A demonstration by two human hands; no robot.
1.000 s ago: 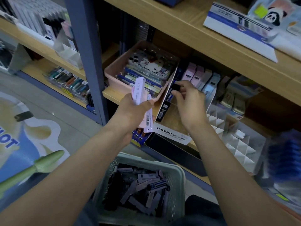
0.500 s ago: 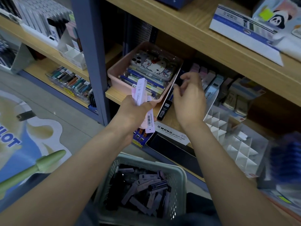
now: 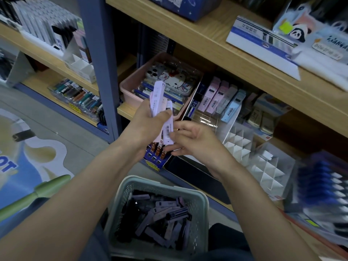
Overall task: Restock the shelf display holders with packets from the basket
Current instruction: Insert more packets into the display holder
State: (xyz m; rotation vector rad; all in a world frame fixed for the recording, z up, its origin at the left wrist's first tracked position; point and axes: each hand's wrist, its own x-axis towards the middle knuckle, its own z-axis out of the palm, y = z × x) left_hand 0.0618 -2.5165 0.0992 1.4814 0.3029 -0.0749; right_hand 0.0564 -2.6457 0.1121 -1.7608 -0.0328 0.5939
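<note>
Shelving is closing in around the work: the blue upright post (image 3: 101, 63) is standing just left of the hands, the upper shelf board (image 3: 207, 46) is overhanging the bay, and the pink tray (image 3: 128, 85) is sitting on the lower shelf right behind the raised packets. Just right of that tray the clear display holder (image 3: 209, 121) is leaning back with pastel packets (image 3: 212, 95) standing in its rear rows, and the white lattice divider (image 3: 239, 146) is sitting beside it. Open room is lying in front of the shelf edge, between the hands and the basket (image 3: 204, 202) below, where loose packets (image 3: 163, 217) are lying heaped. The left hand (image 3: 148, 127) is gripping a bundle of packets (image 3: 159, 100) upright, fingers wrapped round its middle. The right hand (image 3: 194, 140) is hovering palm-inward, fingers loosely spread and holding nothing, fingertips (image 3: 174, 137) right at the bundle's barcoded lower end; I cannot tell whether they are touching it.
</note>
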